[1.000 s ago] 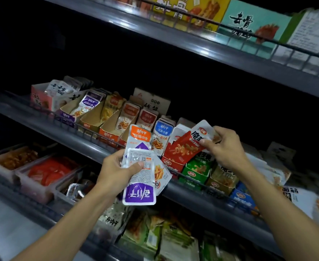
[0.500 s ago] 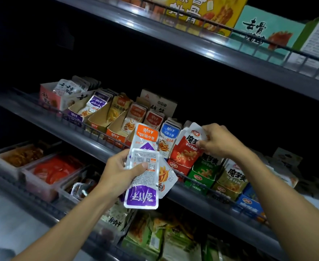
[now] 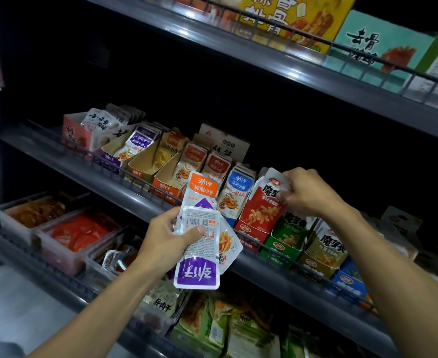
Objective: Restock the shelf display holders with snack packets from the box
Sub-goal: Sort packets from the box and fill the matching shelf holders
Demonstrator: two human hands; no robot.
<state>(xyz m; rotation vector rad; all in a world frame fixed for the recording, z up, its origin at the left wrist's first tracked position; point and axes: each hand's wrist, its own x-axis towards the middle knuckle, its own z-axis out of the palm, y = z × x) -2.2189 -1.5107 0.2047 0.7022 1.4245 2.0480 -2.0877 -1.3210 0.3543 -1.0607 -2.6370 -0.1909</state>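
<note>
Red and white, the snack packet stands upright in the red display holder on the middle shelf, its white top edge pinched by the curled fingers of the right hand. Just left of the red display holder stands a holder of blue-topped packets, and to its right a green holder and then an olive one. In front of and below the red display holder, the left hand grips a fanned bunch of packets, thumb pressed across the top one, whose back faces up with its purple end lowest. An orange-topped packet sticks up from that bunch.
</note>
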